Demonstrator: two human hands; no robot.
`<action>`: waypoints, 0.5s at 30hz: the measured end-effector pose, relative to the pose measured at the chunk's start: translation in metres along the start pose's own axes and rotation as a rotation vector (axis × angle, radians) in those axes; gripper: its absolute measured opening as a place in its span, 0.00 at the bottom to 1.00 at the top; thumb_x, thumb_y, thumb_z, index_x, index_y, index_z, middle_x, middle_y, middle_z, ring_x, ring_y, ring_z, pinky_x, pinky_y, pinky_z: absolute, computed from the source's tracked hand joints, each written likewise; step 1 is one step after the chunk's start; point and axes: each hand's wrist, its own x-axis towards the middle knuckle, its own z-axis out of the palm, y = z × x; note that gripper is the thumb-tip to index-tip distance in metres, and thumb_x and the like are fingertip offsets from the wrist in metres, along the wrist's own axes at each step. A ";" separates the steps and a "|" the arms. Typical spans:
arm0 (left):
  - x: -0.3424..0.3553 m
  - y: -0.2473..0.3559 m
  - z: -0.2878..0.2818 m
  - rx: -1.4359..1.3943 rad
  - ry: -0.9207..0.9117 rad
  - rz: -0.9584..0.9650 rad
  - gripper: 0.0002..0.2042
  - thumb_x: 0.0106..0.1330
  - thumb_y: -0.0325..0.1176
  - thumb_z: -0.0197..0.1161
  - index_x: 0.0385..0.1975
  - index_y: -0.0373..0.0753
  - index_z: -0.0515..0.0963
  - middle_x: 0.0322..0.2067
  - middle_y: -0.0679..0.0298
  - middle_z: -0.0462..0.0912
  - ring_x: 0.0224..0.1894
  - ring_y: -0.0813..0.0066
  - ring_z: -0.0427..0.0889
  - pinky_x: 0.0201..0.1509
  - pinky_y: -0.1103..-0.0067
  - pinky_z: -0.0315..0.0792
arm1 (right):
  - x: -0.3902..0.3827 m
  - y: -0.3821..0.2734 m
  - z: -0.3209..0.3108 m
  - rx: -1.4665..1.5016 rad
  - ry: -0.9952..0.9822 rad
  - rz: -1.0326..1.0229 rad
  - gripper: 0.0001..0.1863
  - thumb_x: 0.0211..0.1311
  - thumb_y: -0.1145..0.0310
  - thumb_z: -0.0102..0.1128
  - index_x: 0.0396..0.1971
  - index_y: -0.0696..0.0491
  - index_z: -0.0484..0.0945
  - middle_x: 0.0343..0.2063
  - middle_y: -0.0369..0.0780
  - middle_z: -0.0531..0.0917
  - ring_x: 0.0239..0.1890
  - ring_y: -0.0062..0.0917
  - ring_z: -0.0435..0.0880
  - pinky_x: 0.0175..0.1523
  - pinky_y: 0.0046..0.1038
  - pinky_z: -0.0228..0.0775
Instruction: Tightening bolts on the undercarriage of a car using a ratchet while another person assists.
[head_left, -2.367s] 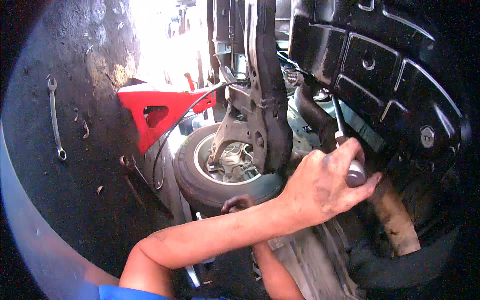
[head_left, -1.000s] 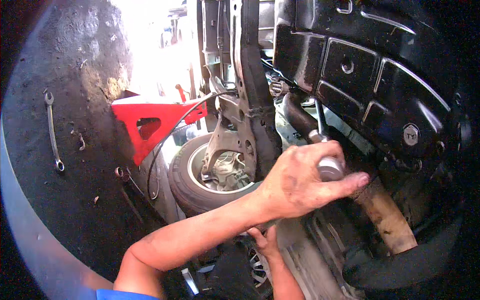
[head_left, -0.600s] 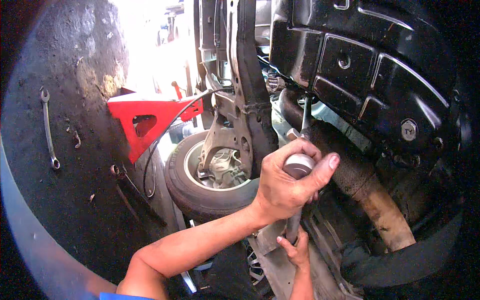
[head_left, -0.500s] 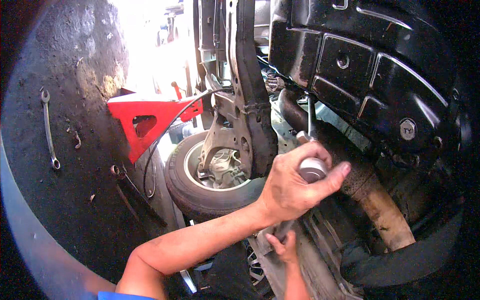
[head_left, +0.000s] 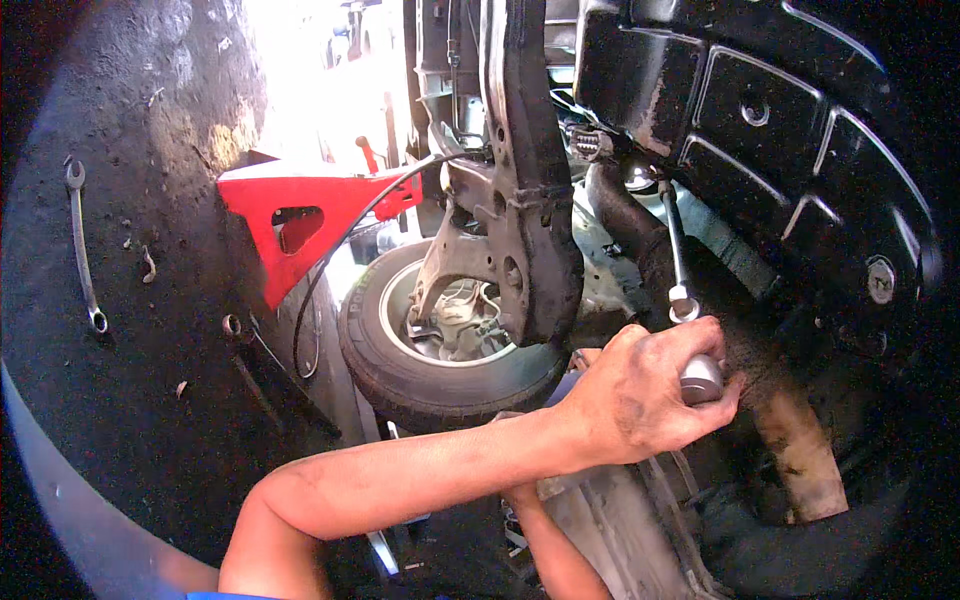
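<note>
My left hand (head_left: 650, 390) reaches across from the lower left, fingers curled around a silver round-ended metal tool (head_left: 702, 380); the rest of that tool is hidden, so its kind is unclear. Just above the knuckles is the ring-shaped end of a long chrome wrench (head_left: 677, 245). The wrench runs up among the parts under the vehicle, beside a dark pipe (head_left: 625, 205). My right hand (head_left: 522, 492) is below my left forearm, which hides most of it. Its fingers do not show.
A tyred wheel (head_left: 390, 385) lies behind a dark suspension arm (head_left: 545, 240). At left are a red metal stand (head_left: 255, 205), a combination spanner (head_left: 80, 245) and another ring-ended tool (head_left: 232, 325) on a dark surface. Black underbody panels (head_left: 760, 110) fill the upper right.
My left hand has moved right and slightly down with the silver tool. More of the chrome wrench now shows. My right hand, earlier on a grey handle, has gone behind the left forearm.
</note>
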 end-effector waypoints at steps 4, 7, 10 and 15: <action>0.001 0.002 -0.001 0.002 -0.032 -0.012 0.12 0.58 0.34 0.74 0.26 0.39 0.74 0.20 0.61 0.78 0.22 0.62 0.84 0.26 0.72 0.77 | -0.004 0.014 0.003 -0.017 -0.010 0.005 0.31 0.72 0.55 0.56 0.67 0.56 0.65 0.64 0.44 0.72 0.67 0.34 0.67 0.72 0.39 0.56; 0.004 0.006 -0.001 -0.046 -0.067 -0.040 0.14 0.60 0.38 0.70 0.32 0.37 0.74 0.24 0.51 0.81 0.27 0.47 0.83 0.30 0.62 0.77 | -0.002 0.020 0.002 -0.037 -0.020 0.004 0.31 0.72 0.55 0.56 0.67 0.56 0.65 0.64 0.44 0.72 0.67 0.34 0.67 0.72 0.38 0.56; 0.004 0.009 0.002 -0.047 -0.036 -0.059 0.14 0.58 0.36 0.74 0.27 0.38 0.74 0.22 0.60 0.79 0.24 0.60 0.84 0.28 0.71 0.77 | 0.002 0.025 0.005 -0.051 -0.036 -0.004 0.31 0.71 0.55 0.56 0.67 0.56 0.65 0.64 0.44 0.72 0.67 0.34 0.67 0.72 0.38 0.56; 0.007 0.010 -0.001 -0.082 -0.058 -0.062 0.14 0.58 0.36 0.74 0.27 0.38 0.74 0.23 0.59 0.79 0.25 0.59 0.84 0.29 0.69 0.78 | -0.004 0.037 0.005 -0.080 -0.050 0.004 0.31 0.71 0.55 0.56 0.67 0.56 0.65 0.64 0.44 0.72 0.67 0.34 0.67 0.72 0.38 0.56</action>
